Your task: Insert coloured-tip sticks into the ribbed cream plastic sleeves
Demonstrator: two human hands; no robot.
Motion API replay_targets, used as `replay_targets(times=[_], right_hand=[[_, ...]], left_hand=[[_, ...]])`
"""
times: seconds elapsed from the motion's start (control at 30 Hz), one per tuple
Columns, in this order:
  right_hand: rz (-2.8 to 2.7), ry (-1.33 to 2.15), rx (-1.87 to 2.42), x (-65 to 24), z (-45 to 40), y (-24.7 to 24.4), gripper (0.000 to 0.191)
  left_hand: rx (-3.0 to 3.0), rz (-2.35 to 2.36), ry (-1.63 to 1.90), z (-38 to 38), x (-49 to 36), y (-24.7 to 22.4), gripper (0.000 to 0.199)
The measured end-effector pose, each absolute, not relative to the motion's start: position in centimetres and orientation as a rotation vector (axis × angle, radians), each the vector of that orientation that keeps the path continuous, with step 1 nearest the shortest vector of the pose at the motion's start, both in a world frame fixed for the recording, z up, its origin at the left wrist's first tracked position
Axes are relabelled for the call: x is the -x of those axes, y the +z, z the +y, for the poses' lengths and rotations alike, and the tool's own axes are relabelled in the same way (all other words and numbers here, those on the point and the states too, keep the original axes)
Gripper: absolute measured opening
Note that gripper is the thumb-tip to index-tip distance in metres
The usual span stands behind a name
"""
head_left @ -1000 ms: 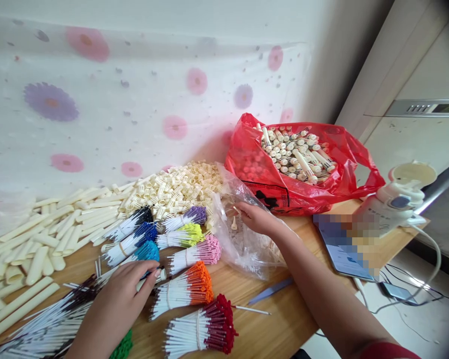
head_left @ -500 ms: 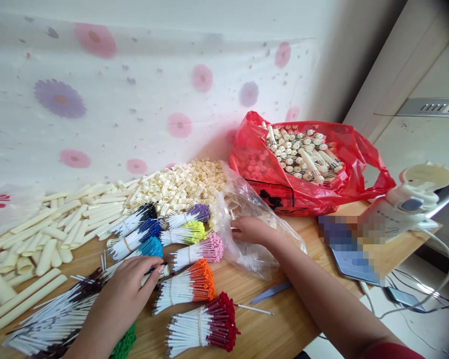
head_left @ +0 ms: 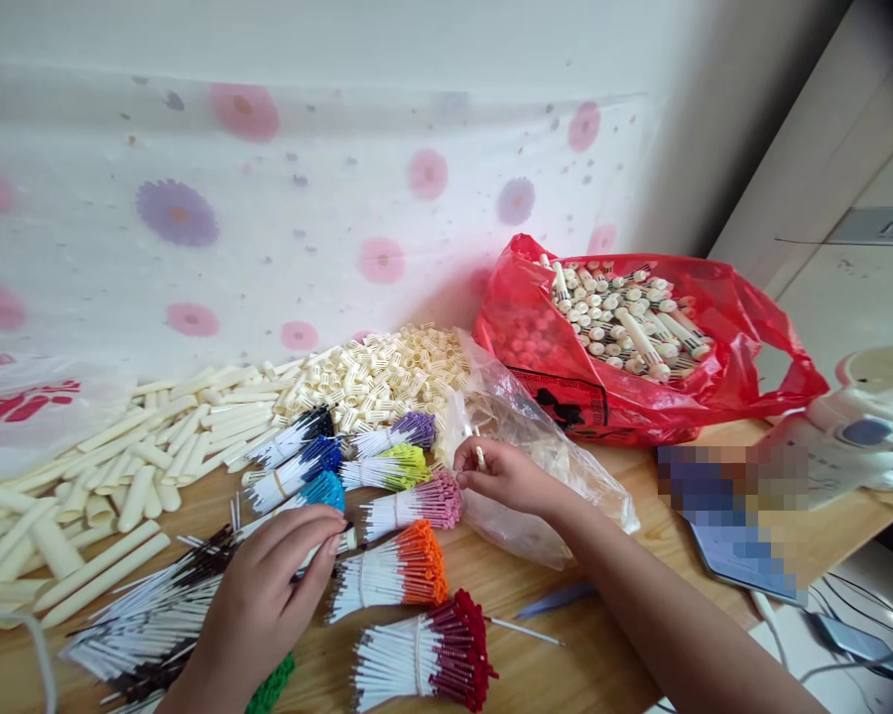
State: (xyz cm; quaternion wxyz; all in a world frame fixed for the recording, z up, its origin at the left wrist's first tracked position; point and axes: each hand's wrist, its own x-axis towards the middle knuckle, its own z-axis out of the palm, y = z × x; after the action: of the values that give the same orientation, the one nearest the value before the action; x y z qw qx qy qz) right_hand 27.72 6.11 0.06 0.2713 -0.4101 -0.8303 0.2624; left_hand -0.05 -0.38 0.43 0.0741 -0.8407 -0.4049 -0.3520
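Observation:
My left hand (head_left: 283, 575) is pinched on a thin stick with a dark tip, and a small pale piece shows beside its fingertips. It lies over loose white sticks, close to the light blue bundle (head_left: 321, 492). My right hand (head_left: 502, 471) holds a small cream piece (head_left: 480, 456) between its fingers, over the edge of a clear plastic bag (head_left: 566, 486). Between and below the hands lie banded bundles of white sticks with pink (head_left: 436, 501), orange (head_left: 421, 565) and dark red (head_left: 461, 650) tips.
Slotted cream pieces (head_left: 379, 377) are heaped at the back, with cream tubes (head_left: 149, 456) to the left. A red bag (head_left: 587, 397) of assembled pieces stands back right, near a phone (head_left: 744, 555) and a white bottle (head_left: 826, 446). A blue-grey strip (head_left: 558, 600) lies in front.
The view has shifted left, so everything appears further right. My right hand has come up from the clear bag's opening, and a cream piece now shows in its fingers. My left hand keeps its pinch.

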Motion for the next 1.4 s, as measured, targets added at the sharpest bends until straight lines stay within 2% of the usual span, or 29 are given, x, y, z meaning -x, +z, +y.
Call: replay_targets(times=[0.13, 0.37, 0.53, 0.73, 1.07, 1.2, 1.4], right_hand=[[-2.194, 0.704, 1.124, -27.0, 5.8, 0.1, 0.004], [-2.115, 0.573, 1.400, -30.0, 7.5, 0.6, 0.004], [-2.082, 0.631, 1.422, -31.1, 7.9, 0.6, 0.002], [-1.914, 0.899, 1.189, -30.3, 7.5, 0.4, 0.010], [-1.579, 1.724, 0.579, -22.0, 0.1, -0.3, 0.031], [-1.489, 1.817, 0.532, -21.5, -0.9, -0.5, 0.030], [-1.540, 1.728, 0.563, -21.6, -1.1, 0.4, 0.032]], left_hand=[[2.585, -1.193, -0.981, -0.6, -0.6, 0.7, 0.012], [2.580, -1.186, -0.993, -0.6, -0.7, 0.4, 0.011], [2.578, -1.188, -0.965, -0.4, -0.7, 0.3, 0.012], [2.571, -1.185, -0.980, -0.6, -0.6, 0.3, 0.011], [2.657, -0.910, -1.103, -2.6, -2.9, 1.6, 0.016], [2.710, -0.822, -1.195, -3.0, -3.7, 1.4, 0.021], [2.822, -0.866, -1.275, -3.1, -3.7, 1.5, 0.017]])
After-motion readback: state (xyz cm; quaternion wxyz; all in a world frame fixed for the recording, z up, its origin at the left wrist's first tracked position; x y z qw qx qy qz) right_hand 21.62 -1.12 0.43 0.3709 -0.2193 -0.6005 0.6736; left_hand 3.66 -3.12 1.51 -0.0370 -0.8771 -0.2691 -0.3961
